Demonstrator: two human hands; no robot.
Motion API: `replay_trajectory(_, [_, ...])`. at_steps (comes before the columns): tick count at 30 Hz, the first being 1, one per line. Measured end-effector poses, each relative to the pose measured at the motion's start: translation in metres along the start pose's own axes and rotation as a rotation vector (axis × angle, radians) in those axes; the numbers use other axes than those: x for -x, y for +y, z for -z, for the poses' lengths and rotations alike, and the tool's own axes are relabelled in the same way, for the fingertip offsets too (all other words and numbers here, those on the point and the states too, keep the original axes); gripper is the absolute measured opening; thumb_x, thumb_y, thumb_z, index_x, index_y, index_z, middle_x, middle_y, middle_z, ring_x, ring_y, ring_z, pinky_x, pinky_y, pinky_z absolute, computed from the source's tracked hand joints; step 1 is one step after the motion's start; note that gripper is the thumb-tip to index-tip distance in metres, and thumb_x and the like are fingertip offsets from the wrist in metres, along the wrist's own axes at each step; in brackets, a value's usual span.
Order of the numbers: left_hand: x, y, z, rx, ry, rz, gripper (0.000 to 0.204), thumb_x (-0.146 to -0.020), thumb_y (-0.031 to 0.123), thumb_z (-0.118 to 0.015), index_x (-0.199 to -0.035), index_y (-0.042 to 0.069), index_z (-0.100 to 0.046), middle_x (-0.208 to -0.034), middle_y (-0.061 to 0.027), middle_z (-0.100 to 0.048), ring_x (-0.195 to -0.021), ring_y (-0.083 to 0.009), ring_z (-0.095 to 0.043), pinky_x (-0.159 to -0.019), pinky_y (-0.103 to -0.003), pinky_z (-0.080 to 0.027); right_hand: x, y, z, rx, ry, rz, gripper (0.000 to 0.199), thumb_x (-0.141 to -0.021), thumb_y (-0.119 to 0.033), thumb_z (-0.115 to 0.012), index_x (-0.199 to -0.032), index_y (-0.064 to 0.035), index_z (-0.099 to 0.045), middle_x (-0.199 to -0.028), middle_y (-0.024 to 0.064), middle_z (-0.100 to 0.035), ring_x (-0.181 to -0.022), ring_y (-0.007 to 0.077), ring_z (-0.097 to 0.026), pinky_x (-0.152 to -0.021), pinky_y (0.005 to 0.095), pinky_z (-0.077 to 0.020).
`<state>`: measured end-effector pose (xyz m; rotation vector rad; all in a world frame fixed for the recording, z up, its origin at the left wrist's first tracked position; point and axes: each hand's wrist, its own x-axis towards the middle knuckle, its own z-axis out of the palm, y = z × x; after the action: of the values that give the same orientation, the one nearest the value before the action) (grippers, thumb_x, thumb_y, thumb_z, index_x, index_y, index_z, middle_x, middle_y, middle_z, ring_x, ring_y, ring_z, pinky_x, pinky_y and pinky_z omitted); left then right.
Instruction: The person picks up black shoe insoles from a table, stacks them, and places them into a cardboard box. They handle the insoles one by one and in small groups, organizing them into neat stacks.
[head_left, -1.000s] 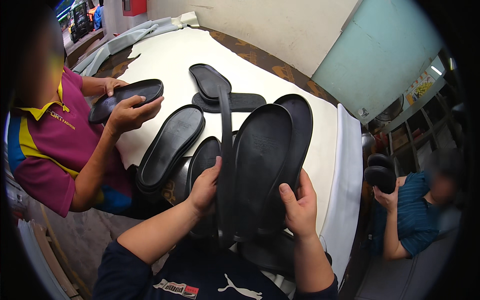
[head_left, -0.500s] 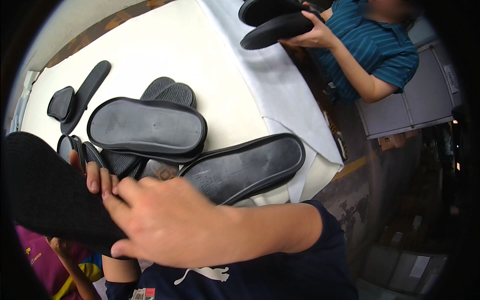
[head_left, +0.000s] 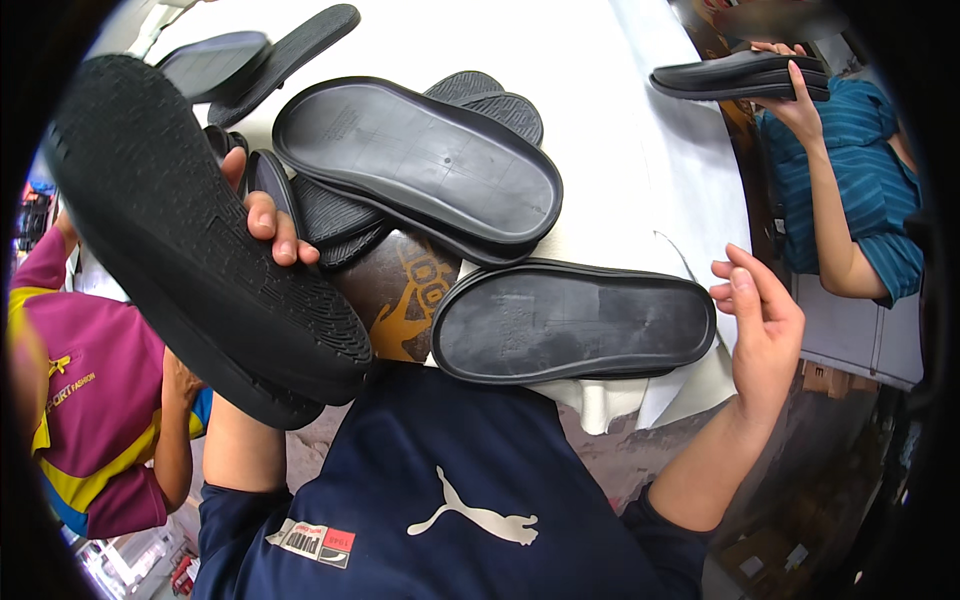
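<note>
My left hand (head_left: 272,225) grips a stack of black shoe soles (head_left: 190,220) at the left, its treaded face turned toward me. Only the fingers show past the edge; the palm is behind the soles. At the right, my right hand (head_left: 765,320) is open, fingers apart, just off the end of a black shoe sole (head_left: 570,325) lying at the table's near edge, hollow side up. Beyond it another hollow-side-up sole (head_left: 430,160) rests across several other soles (head_left: 340,215), some with ridged treads.
The table (head_left: 610,150) has a white covering, with a brown patterned patch (head_left: 405,290) near me. Two more soles (head_left: 290,60) lie at the far left. A co-worker in teal (head_left: 830,220) holds soles at the right; another person in maroon (head_left: 105,390) is at the left.
My right hand has left the held soles and moved right, opening. The held soles have tilted, showing more tread. The near sole now lies straighter along the edge. My view has shifted.
</note>
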<state>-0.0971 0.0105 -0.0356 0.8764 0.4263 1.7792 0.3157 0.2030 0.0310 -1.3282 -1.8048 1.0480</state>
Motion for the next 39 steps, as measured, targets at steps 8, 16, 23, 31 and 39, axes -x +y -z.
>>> replay_trajectory(8, [0.035,0.006,-0.001,0.142,-0.043,0.022,0.083,-0.101,0.029,-0.062,-0.162,0.001,-0.012,-0.122,-0.0251,-0.054,-0.109,-0.0403,-0.062,-0.101,-0.061,-0.051,-0.028,-0.008,-0.034,0.061,-0.247,0.181,0.026,-0.095,-0.008,-0.068,-0.116,0.0076,-0.07,-0.099,0.0094,-0.073,-0.09,0.0115,-0.065,-0.083,0.0255,-0.0514])
replay_trajectory(16, [0.085,-0.015,-0.013,0.207,0.058,-0.213,0.067,-0.1,0.029,-0.065,-0.15,-0.005,-0.036,-0.12,-0.0235,-0.06,-0.113,-0.0406,-0.063,-0.104,-0.058,-0.05,-0.06,-0.032,-0.037,0.16,-0.37,0.36,0.029,-0.093,-0.009,-0.071,-0.118,0.0046,-0.071,-0.099,0.0151,-0.074,-0.087,0.0186,-0.071,-0.078,0.0301,-0.056])
replay_trajectory(23, [0.133,-0.03,-0.043,-0.391,0.816,-0.293,0.048,-0.105,0.024,-0.058,-0.145,0.002,-0.042,-0.124,-0.0113,-0.062,-0.108,-0.0241,-0.066,-0.094,-0.039,-0.057,-0.084,-0.024,-0.033,0.059,-0.296,0.353,0.027,-0.093,-0.011,-0.072,-0.116,0.0027,-0.072,-0.099,0.0137,-0.075,-0.084,0.0173,-0.071,-0.075,0.0286,-0.0562])
replay_trajectory(31, [0.111,-0.031,-0.031,-0.398,0.859,-0.285,0.047,-0.105,0.023,-0.059,-0.145,0.005,-0.042,-0.128,-0.0105,-0.061,-0.11,-0.0215,-0.065,-0.094,-0.037,-0.056,-0.087,-0.025,0.003,0.051,-0.126,0.306,0.027,-0.098,-0.012,-0.068,-0.119,0.0051,-0.069,-0.1,0.0104,-0.074,-0.091,0.0119,-0.068,-0.082,0.025,-0.0543])
replay_trajectory(39, [0.087,-0.022,-0.02,-0.399,0.806,-0.239,0.058,-0.103,0.02,-0.06,-0.15,0.0,-0.033,-0.137,-0.0157,-0.056,-0.118,-0.0261,-0.064,-0.099,-0.04,-0.055,-0.043,-0.05,0.029,-0.1,-0.108,0.039,0.039,-0.097,-0.011,-0.068,-0.13,0.0066,-0.064,-0.071,0.0053,-0.068,-0.063,0.0073,-0.061,-0.059,0.0213,-0.0479])
